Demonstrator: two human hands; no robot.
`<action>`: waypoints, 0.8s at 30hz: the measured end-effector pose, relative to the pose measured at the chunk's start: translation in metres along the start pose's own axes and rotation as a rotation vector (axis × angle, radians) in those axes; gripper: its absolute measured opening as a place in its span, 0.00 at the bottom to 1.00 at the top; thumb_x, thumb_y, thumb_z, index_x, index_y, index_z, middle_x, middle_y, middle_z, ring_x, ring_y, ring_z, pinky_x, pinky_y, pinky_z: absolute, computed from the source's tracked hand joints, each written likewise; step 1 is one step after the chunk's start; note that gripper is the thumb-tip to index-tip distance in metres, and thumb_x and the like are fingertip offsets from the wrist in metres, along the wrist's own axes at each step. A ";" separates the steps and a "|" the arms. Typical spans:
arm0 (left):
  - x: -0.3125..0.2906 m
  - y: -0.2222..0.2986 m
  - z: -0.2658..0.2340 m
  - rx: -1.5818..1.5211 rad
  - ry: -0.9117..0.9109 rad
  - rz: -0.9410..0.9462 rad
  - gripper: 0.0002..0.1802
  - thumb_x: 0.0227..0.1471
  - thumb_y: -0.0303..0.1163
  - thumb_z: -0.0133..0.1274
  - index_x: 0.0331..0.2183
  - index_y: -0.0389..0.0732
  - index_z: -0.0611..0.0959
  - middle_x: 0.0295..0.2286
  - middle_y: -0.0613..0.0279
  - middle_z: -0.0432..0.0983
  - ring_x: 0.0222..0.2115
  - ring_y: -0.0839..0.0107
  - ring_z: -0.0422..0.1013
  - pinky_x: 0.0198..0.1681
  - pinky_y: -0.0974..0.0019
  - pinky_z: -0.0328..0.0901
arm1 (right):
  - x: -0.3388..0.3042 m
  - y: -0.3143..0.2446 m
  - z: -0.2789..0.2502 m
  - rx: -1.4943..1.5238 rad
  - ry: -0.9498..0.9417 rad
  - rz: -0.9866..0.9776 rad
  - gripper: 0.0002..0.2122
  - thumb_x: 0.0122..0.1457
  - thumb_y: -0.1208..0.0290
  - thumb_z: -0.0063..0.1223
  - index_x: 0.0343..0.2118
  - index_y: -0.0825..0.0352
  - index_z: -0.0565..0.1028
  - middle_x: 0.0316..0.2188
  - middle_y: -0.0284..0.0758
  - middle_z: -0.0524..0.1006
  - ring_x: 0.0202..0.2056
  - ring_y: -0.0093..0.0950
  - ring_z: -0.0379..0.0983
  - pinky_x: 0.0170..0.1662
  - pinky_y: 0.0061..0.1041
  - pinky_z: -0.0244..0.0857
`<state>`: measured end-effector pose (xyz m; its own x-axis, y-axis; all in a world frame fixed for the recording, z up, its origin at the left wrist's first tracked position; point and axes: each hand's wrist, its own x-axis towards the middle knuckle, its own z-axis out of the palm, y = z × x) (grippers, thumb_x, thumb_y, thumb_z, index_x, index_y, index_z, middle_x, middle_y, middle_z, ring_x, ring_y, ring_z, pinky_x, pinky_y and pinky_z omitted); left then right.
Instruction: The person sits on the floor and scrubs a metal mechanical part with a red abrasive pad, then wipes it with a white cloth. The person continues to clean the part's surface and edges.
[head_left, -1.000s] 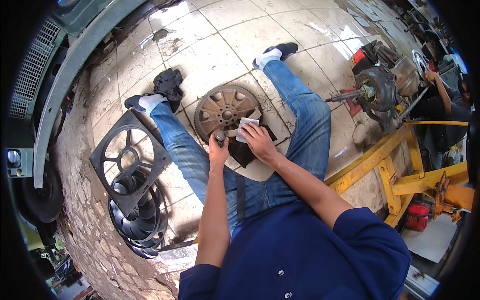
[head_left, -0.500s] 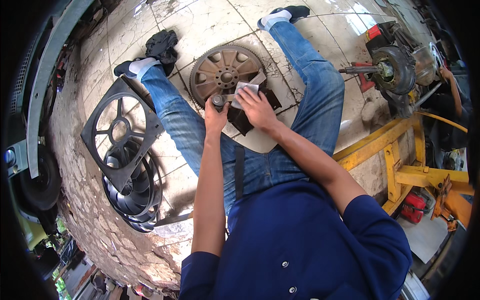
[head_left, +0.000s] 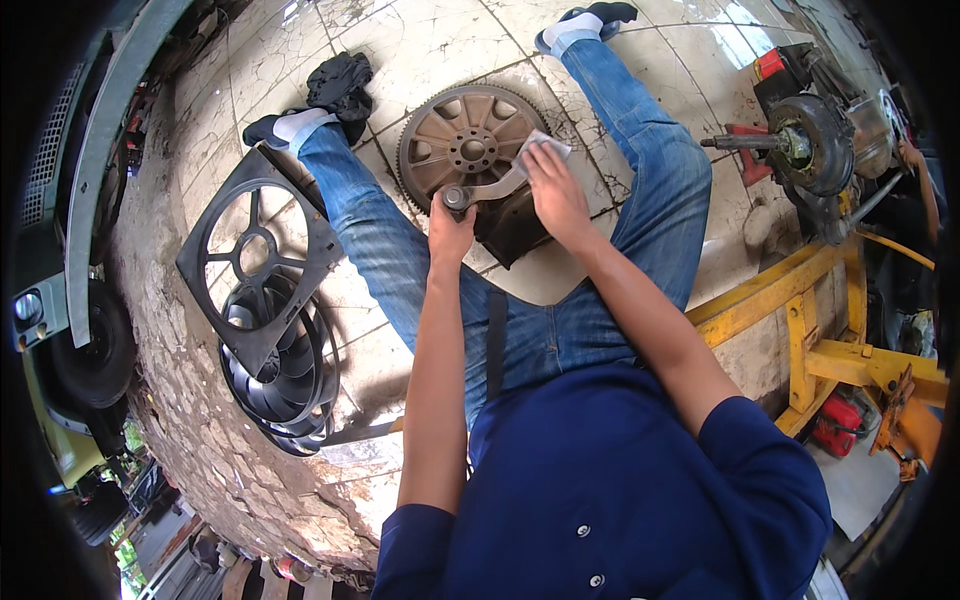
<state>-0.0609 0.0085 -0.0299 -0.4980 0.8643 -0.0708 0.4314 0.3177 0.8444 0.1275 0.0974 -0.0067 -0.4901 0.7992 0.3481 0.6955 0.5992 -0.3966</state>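
Observation:
My left hand (head_left: 451,232) is closed around the round, thick end of a curved metal arm (head_left: 500,187), steadying it. In my right hand (head_left: 560,198) is a folded pale grey sheet (head_left: 553,146), pressed by the fingers over the arm's far right end. Whether the sheet is abrasive paper or cloth I cannot tell. Behind the arm, a brown toothed flywheel (head_left: 432,131) lies flat on the tiles between my legs. Beneath my hands sits a dark, box-like metal piece (head_left: 513,236), partly hidden by the arm and my right hand.
On the left lie a black fan shroud (head_left: 205,258) and a black fan (head_left: 270,400). A black cloth (head_left: 340,85) rests by my left foot. To the right stand a yellow metal frame (head_left: 770,290) and an axle assembly (head_left: 815,145); another person's arm (head_left: 912,165) shows beyond it.
My right hand has slid the sheet up and right along the arm, toward its far end, uncovering the middle. The left hand keeps its hold. The whole view has shifted slightly.

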 end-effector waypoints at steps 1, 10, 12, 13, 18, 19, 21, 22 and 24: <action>0.000 -0.002 0.001 -0.019 -0.002 -0.003 0.27 0.44 0.27 0.62 0.47 0.40 0.71 0.44 0.52 0.72 0.47 0.55 0.70 0.49 0.59 0.65 | -0.003 -0.001 0.001 -0.011 -0.025 -0.023 0.22 0.54 0.76 0.47 0.54 0.66 0.70 0.58 0.37 0.66 0.62 0.34 0.58 0.51 0.35 0.64; 0.000 -0.002 0.000 -0.021 -0.041 -0.018 0.27 0.47 0.29 0.62 0.49 0.40 0.71 0.43 0.55 0.75 0.46 0.63 0.72 0.50 0.62 0.64 | 0.008 0.008 -0.003 -0.027 -0.062 0.035 0.21 0.56 0.76 0.47 0.54 0.66 0.70 0.58 0.38 0.67 0.61 0.36 0.59 0.58 0.33 0.60; 0.000 -0.001 -0.002 -0.010 -0.041 -0.017 0.27 0.47 0.30 0.63 0.49 0.40 0.71 0.43 0.55 0.75 0.46 0.63 0.72 0.50 0.62 0.64 | 0.005 0.000 0.000 -0.060 -0.115 -0.001 0.21 0.55 0.77 0.47 0.54 0.66 0.70 0.58 0.38 0.67 0.61 0.36 0.59 0.58 0.33 0.61; 0.000 -0.002 -0.002 -0.022 -0.039 -0.023 0.28 0.47 0.31 0.63 0.49 0.40 0.71 0.43 0.55 0.75 0.46 0.63 0.72 0.50 0.62 0.64 | 0.001 -0.003 0.002 -0.079 -0.143 -0.019 0.21 0.55 0.77 0.47 0.54 0.67 0.70 0.58 0.38 0.67 0.61 0.36 0.58 0.58 0.33 0.61; -0.002 0.001 -0.002 -0.078 -0.045 -0.062 0.28 0.45 0.30 0.63 0.48 0.38 0.71 0.43 0.53 0.74 0.46 0.59 0.71 0.50 0.61 0.64 | 0.000 0.002 -0.007 -0.028 -0.169 -0.228 0.21 0.55 0.75 0.45 0.54 0.65 0.71 0.58 0.35 0.67 0.62 0.32 0.59 0.50 0.29 0.67; -0.001 0.012 -0.003 -0.064 -0.051 -0.073 0.28 0.45 0.30 0.63 0.48 0.38 0.72 0.43 0.53 0.74 0.46 0.59 0.71 0.50 0.61 0.64 | 0.005 0.010 -0.006 -0.051 -0.081 -0.136 0.21 0.54 0.75 0.46 0.53 0.65 0.71 0.58 0.35 0.68 0.62 0.32 0.59 0.50 0.29 0.67; -0.003 0.018 -0.006 -0.034 -0.045 -0.076 0.27 0.45 0.30 0.63 0.47 0.38 0.72 0.43 0.53 0.74 0.46 0.59 0.71 0.50 0.61 0.64 | 0.005 0.015 -0.002 -0.117 -0.080 -0.099 0.21 0.54 0.76 0.46 0.53 0.65 0.72 0.57 0.35 0.68 0.62 0.31 0.59 0.50 0.31 0.67; -0.002 0.015 -0.005 -0.023 -0.034 -0.062 0.27 0.46 0.30 0.63 0.47 0.38 0.72 0.43 0.53 0.74 0.46 0.59 0.71 0.50 0.61 0.64 | 0.001 0.008 -0.004 -0.112 -0.099 -0.114 0.21 0.54 0.76 0.46 0.53 0.65 0.72 0.57 0.35 0.69 0.61 0.31 0.59 0.50 0.31 0.67; -0.003 0.012 -0.004 -0.026 -0.021 -0.037 0.26 0.46 0.30 0.63 0.47 0.38 0.72 0.43 0.54 0.74 0.45 0.59 0.71 0.50 0.61 0.64 | -0.009 -0.001 -0.004 -0.028 -0.158 -0.214 0.20 0.54 0.75 0.46 0.53 0.65 0.72 0.57 0.35 0.69 0.61 0.31 0.60 0.50 0.31 0.67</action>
<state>-0.0571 0.0081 -0.0174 -0.4974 0.8602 -0.1128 0.3930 0.3393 0.8546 0.1329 0.0895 -0.0063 -0.7019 0.6534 0.2836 0.5805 0.7555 -0.3037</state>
